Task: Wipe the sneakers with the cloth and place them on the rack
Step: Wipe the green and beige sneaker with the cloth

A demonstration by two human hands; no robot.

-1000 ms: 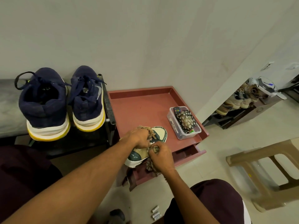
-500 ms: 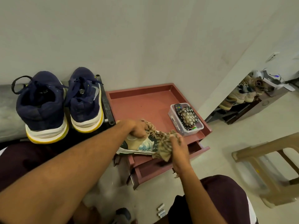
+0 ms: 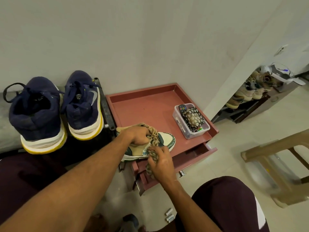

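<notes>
Sneaker: a tan, cream and dark green sneaker (image 3: pixel 165 139) sits at the front left corner of the red surface (image 3: pixel 147 111). Its toe points right and away from you, and one side faces you.
Laces: thick tan laces (image 3: pixel 154 133) bunch up just beyond your left knuckles.
Left grip: your left grip (image 3: pixel 139 136) reaches over the top of the sneaker, fingers curled down around its opening and clamping it.
Right grip: your right grip (image 3: pixel 161 162) is curled tight round a bunched cloth and presses it against the sneaker's near side, by the sole.
Cloth: the brownish patterned cloth (image 3: pixel 153 154) touches the sneaker. A tail of it hangs below your fingers.
Navy sneakers: two navy sneakers (image 3: pixel 80 111) with white and yellow soles stand side by side on the rack (image 3: pixel 107 113), heels toward you, just left of the red surface.
Rack: its black frame bar runs between the navy sneakers and the red surface.
Box: a clear plastic box (image 3: pixel 180 124) stands near the surface's right edge, apart from the sneaker. It holds a remote (image 3: pixel 182 108) and a floral pouch (image 3: pixel 194 118).
Drawer: the top drawer (image 3: pixel 203 150) under the surface is pulled partly out.
Floor: pale tiles (image 3: pixel 234 139), with small batteries (image 3: pixel 169 215) lying between your knees.
Stool: a beige plastic stool (image 3: pixel 267 148) stands at right, blurred.
Far shelf: a low dark shelf (image 3: pixel 242 113) along the right wall carries several light shoes.
</notes>
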